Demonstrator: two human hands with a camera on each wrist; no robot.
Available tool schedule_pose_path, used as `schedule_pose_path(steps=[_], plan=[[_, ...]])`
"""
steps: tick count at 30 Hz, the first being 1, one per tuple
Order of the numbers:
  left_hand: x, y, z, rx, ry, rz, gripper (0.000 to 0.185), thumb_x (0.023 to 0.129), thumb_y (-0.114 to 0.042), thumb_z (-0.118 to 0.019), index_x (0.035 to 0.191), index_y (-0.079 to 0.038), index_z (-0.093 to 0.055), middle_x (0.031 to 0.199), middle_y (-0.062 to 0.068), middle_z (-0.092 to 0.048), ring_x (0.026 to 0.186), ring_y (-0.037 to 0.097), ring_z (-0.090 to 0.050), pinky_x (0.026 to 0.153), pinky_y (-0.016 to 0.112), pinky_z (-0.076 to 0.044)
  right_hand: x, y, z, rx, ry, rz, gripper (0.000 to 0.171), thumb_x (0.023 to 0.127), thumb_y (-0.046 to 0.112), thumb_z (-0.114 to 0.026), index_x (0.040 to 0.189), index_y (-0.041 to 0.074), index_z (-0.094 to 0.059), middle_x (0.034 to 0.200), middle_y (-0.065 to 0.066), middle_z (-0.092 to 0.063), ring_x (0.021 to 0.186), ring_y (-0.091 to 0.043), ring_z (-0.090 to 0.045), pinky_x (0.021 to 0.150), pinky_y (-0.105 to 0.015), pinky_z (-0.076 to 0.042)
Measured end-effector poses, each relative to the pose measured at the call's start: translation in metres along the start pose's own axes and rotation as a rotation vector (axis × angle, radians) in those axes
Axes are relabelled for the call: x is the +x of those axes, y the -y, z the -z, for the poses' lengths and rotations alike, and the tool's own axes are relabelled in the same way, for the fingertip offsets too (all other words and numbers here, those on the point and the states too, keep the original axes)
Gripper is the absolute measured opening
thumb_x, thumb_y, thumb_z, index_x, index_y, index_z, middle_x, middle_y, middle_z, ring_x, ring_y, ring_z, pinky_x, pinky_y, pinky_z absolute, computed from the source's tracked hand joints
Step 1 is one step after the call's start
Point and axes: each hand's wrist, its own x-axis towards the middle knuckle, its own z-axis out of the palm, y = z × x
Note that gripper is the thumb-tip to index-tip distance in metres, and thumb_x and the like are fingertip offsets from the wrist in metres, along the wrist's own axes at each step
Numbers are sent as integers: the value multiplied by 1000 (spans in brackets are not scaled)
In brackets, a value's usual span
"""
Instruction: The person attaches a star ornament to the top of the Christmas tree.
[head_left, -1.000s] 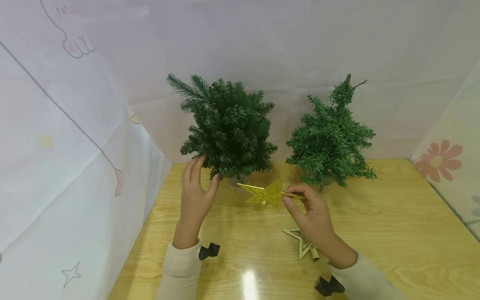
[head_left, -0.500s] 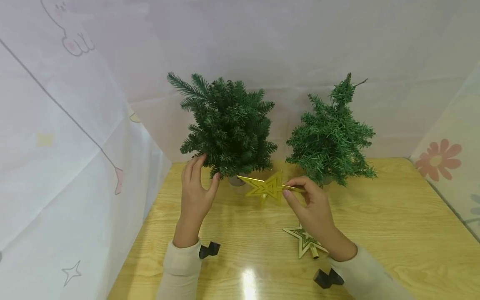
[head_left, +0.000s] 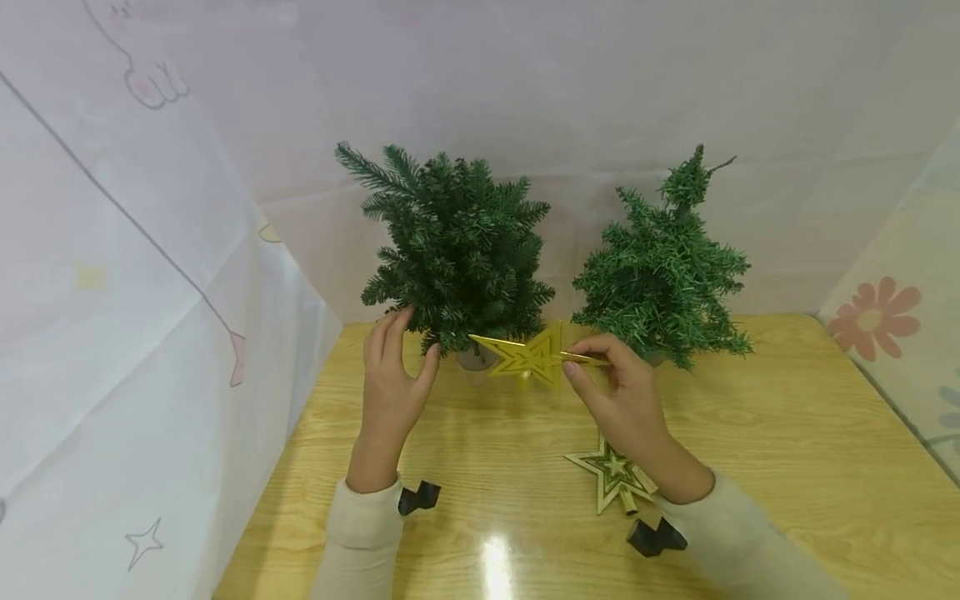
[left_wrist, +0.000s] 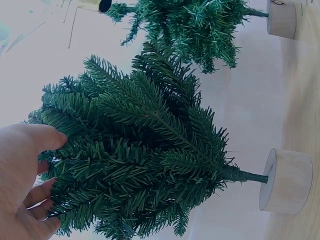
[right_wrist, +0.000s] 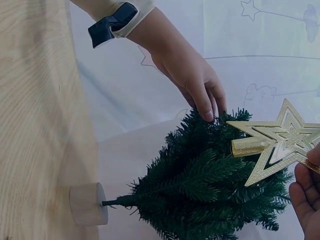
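Note:
Two small green artificial trees stand at the back of the wooden table [head_left: 787, 442]. My left hand [head_left: 390, 379] touches the lower branches of the darker left tree [head_left: 457, 250] with relaxed fingers; the left wrist view shows the fingers [left_wrist: 30, 165] against the needles above the round wooden base [left_wrist: 287, 180]. My right hand [head_left: 618, 400] pinches one point of a gold star topper [head_left: 528, 360], held in the air in front of that tree's lower branches. In the right wrist view the star [right_wrist: 280, 142] with its tube socket hovers beside the tree [right_wrist: 210, 190].
The lighter tree [head_left: 663, 267] stands to the right. A second gold star [head_left: 611, 479] lies flat on the table under my right forearm. Pale printed sheets wall in the table on the left, back and right.
My right hand has lifted the gold star up and slightly away, toward the left tree. The left hand has stayed on the branches.

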Motion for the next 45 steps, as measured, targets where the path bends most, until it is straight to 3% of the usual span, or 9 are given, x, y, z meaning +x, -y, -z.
schedule_pose_path(steps=[14, 23, 34, 45], plan=[[4, 3, 1, -11, -21, -44, 59, 85, -26, -62, 138, -16, -39, 133, 11, -40, 123, 25, -34, 99, 44, -30, 15, 8, 5, -104, -28, 40, 22, 77, -14, -61, 97, -6, -58, 97, -16, -60, 87, -19, -59, 75, -26, -49], [5, 1, 1, -2, -8, -34, 57, 86, -28, -60, 137, -15, -39, 133, 9, -40, 123, 24, -34, 99, 44, -29, 23, 7, 6, -60, -18, 54, 22, 78, -16, -59, 98, -9, -57, 94, -15, -59, 84, -21, -59, 73, -24, -49], [4, 1, 1, -6, -12, -20, 61, 82, -20, -66, 137, -15, -40, 133, 10, -41, 123, 24, -34, 100, 44, -29, 29, 11, 4, -65, 3, 37, 20, 80, -13, -59, 100, -7, -57, 95, -14, -59, 83, -20, -59, 75, -25, -49], [2, 0, 0, -5, 3, -12, 58, 86, -27, -61, 138, -17, -38, 134, 8, -39, 124, 24, -33, 100, 44, -29, 32, 14, 4, -44, -8, 43, 20, 79, -16, -58, 98, -10, -56, 95, -16, -58, 83, -21, -58, 73, -24, -49]])
